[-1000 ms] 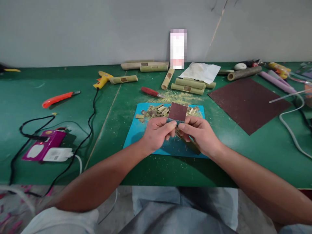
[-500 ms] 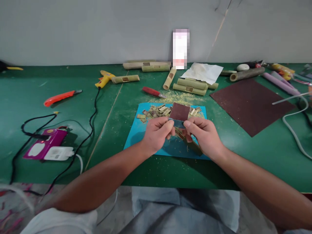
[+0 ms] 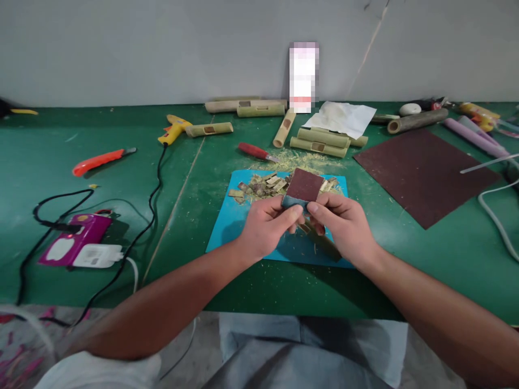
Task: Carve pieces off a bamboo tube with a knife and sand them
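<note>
A small square of dark red sandpaper (image 3: 306,185), its near edge folded over to show a blue-grey back, is held up above the blue sheet (image 3: 227,224). My left hand (image 3: 270,224) pinches the folded edge from the left, thumb on top. From the right, my right hand (image 3: 340,221) pinches the same fold, its thumb close to the left one. Beneath my hands a bamboo piece (image 3: 324,243) lies on the sheet, partly hidden. Bamboo chips (image 3: 267,185) are heaped behind my hands.
Behind the sheet lie a red-handled tool (image 3: 253,151) and cut bamboo tubes (image 3: 320,147). A large sandpaper sheet (image 3: 425,178) is at the right. At the left are a yellow glue gun (image 3: 175,129), an orange cutter (image 3: 99,162) and a purple power strip (image 3: 95,229) with cables.
The sandpaper square has tilted a little between my hands. My left thumb has slid right along the fold, closer to my right thumb.
</note>
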`<state>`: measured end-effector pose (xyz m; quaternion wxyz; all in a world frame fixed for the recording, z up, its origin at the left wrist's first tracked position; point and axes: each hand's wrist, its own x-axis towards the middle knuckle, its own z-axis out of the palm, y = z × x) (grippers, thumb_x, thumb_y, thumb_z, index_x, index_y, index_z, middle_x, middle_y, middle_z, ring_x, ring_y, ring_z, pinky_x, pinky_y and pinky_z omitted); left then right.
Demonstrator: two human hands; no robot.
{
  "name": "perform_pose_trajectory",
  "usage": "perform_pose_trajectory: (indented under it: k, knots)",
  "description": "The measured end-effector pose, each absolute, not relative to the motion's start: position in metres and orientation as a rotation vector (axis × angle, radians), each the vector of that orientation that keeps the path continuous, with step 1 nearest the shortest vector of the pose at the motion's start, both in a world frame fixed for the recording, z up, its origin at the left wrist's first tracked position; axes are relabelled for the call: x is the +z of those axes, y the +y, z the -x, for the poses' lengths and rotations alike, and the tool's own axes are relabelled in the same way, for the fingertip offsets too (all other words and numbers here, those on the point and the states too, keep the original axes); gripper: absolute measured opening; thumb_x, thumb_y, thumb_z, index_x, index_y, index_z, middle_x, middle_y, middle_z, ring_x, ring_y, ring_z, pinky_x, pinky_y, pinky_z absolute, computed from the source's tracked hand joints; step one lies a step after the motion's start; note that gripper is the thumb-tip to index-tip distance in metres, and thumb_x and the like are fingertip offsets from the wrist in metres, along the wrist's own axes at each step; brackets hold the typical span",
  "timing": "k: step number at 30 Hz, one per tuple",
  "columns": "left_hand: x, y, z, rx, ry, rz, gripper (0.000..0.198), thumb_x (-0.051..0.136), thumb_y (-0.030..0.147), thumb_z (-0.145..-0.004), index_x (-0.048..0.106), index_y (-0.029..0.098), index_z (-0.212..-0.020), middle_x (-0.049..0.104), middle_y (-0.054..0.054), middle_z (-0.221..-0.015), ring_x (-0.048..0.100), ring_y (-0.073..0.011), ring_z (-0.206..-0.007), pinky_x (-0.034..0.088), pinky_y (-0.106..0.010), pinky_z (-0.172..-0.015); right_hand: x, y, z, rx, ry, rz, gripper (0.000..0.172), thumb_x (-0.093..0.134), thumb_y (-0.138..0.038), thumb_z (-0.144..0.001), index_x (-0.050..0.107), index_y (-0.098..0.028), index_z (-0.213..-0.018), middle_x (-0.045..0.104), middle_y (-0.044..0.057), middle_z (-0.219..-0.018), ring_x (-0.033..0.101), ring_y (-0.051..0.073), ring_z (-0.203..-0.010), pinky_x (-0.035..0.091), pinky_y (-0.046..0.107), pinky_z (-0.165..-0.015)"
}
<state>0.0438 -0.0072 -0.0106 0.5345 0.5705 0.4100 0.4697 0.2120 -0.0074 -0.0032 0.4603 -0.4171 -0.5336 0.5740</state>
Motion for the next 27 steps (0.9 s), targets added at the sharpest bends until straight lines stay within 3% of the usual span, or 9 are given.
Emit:
perform_pose_trajectory:
  k: [8, 19, 24, 27]
  knots:
    - [-0.0111, -0.0055, -0.0404, 1.168, 0.963, -1.460, 0.029, 0.062, 0.032, -0.086, 0.060, 0.017, -0.061, 0.049, 0.005, -0.045, 0.040, -0.0057, -0.041, 0.033, -0.019, -0.042, -0.0076, -0.0086, -0.2122, 1.453, -1.303, 0.989, 0.039, 0.069, -0.046, -0.085, 0.053, -0.020, -0.059, 0.051, -0.004, -0.051, 0.046, 0.009, -0.046, 0.035, 0.025, -0.046]
    - [-0.0115, -0.0041, -0.0391, 1.049, 0.986, -1.471, 0.023, 0.061, 0.030, -0.083, 0.063, 0.017, -0.064, 0.055, 0.004, -0.049, 0.045, -0.0063, -0.043, 0.035, -0.019, -0.044, -0.0107, -0.0078, -0.2142, 1.358, -1.267, 1.081, 0.043, 0.064, -0.044, -0.087, 0.050, -0.021, -0.054, 0.052, -0.003, -0.048, 0.045, 0.009, -0.043, 0.035, 0.025, -0.044]
    - [-0.0143, 0.0002, -0.0430, 1.030, 1.054, -1.310, 0.040, 0.065, 0.052, -0.083, 0.060, 0.017, -0.064, 0.056, 0.002, -0.051, 0.042, -0.0054, -0.041, 0.033, -0.019, -0.040, -0.0084, -0.0075, -0.2194, 0.734, -1.604, 1.171, 0.038, 0.060, -0.032, -0.092, 0.055, -0.019, -0.056, 0.052, -0.001, -0.055, 0.048, 0.011, -0.053, 0.037, 0.027, -0.051]
    - [-0.0155, 0.0017, -0.0451, 1.039, 1.069, -1.279, 0.037, 0.070, 0.049, -0.079, 0.059, 0.016, -0.064, 0.049, 0.004, -0.048, 0.042, -0.0057, -0.042, 0.034, -0.019, -0.041, -0.0068, -0.0070, -0.2197, 0.497, -1.839, 0.987, 0.026, 0.059, -0.020, -0.091, 0.062, -0.019, -0.065, 0.058, 0.001, -0.065, 0.054, 0.012, -0.062, 0.041, 0.027, -0.058]
